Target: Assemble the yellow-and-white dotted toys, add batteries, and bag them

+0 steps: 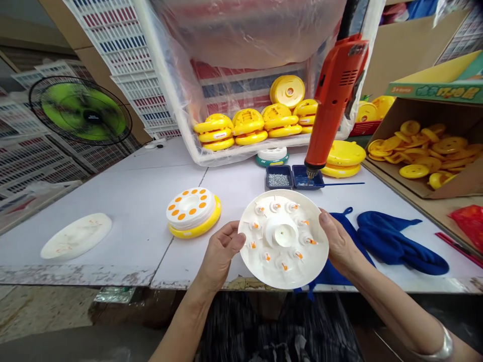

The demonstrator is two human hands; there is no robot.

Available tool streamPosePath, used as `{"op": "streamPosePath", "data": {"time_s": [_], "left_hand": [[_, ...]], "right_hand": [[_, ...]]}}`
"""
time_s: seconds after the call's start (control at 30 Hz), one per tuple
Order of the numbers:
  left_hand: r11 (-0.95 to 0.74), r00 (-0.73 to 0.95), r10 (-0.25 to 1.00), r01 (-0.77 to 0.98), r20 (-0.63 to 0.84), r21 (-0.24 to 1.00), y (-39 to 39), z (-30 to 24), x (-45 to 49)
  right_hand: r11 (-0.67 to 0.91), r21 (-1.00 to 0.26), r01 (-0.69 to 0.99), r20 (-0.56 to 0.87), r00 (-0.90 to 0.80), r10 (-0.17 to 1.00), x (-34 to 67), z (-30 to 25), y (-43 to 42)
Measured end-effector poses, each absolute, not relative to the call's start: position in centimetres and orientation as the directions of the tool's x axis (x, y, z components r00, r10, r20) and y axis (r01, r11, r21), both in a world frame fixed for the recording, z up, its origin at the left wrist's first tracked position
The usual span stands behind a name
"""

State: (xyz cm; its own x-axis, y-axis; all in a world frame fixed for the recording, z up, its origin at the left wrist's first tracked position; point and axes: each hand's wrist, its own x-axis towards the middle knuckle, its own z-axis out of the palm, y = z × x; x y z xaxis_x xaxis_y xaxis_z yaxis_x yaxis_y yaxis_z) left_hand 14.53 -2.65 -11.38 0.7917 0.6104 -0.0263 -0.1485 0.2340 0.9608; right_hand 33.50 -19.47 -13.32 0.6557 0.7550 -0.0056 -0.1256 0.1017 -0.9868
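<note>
— Since both hands are on it, where is the white plastic disc (pixel 264 256)?

— You hold it over the front edge of the white table (pixel 124 236), with its near rim at that edge. Your left hand (pixel 221 251) and right hand (pixel 339 241) grip opposite sides of the rim, each closed around it with the thumb on top.

— How much room do you have?

— Not much ahead: two small blue trays (pixel 294 177) sit just beyond the far rim. To your left, past a narrow gap, is a stacked white-and-yellow disc (pixel 193 213), then open tabletop up to a flat white disc (pixel 75 236). To your right, a blue cloth (pixel 400 241) lies on the table, reaching under your right wrist.

— Which way does your disc point?

— Its face tips up toward you, with the central hub (pixel 281 232) rising from it. It is round, so it has no long axis. The orange power drill (pixel 334 100) stands almost upright beyond it, its bit down at the trays.

— And the surface?

— Smooth moulded plastic, with a ring of small raised bosses (pixel 275 206) around the hub, each marked with orange.
</note>
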Motion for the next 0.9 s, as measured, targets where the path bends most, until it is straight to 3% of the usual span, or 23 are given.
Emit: {"op": "streamPosePath", "data": {"time_s": [0.13,0.27,0.33,0.43,0.53,0.67,0.8,0.9], "left_hand": [[0.169,0.763,0.646,-0.155,0.009,0.973,-2.0,-9.9,14.3],[-0.219,0.686,0.661,-0.21,0.303,0.953,-1.2,-8.3,14.8],[-0.502,0.674,0.557,-0.193,0.485,0.843,-1.3,-8.3,15.5],[-0.794,0.725,0.239,-0.237,0.646,0.56,-1.9,-9.5,17.1],[-0.857,0.751,0.004,-0.337,0.66,0.389,-2.4,-11.6,18.4],[-0.856,0.769,-0.093,-0.387,0.633,0.344,-2.5,-14.1,18.7],[-0.885,0.838,-0.112,-0.329,0.535,0.33,-2.5,-14.3,17.1],[-0.885,0.892,0.004,-0.208,0.453,0.417,-2.7,-13.2,16.0]], "right_hand": [[0.107,-0.991,-0.076,0.048,0.548,0.835,35.1,-13.2,-20.8],[0.132,-0.987,-0.087,0.048,0.632,0.773,38.1,-13.3,-23.3],[0.138,-0.988,-0.075,0.04,0.73,0.682,39.0,-13.6,-24.5],[0.121,-0.991,-0.05,0.037,0.783,0.621,39.3,-14.4,-25.6],[0.07,-0.997,0.034,0.071,0.767,0.637,39.3,-15.5,-26.2],[0.008,-0.971,0.241,0.188,0.733,0.654,39.6,-16.7,-26.1],[-0.036,-0.908,0.418,0.304,0.715,0.629,39.6,-16.4,-24.9],[-0.037,-0.84,0.542,0.384,0.641,0.664,39.6,-15.3,-23.1]]}}
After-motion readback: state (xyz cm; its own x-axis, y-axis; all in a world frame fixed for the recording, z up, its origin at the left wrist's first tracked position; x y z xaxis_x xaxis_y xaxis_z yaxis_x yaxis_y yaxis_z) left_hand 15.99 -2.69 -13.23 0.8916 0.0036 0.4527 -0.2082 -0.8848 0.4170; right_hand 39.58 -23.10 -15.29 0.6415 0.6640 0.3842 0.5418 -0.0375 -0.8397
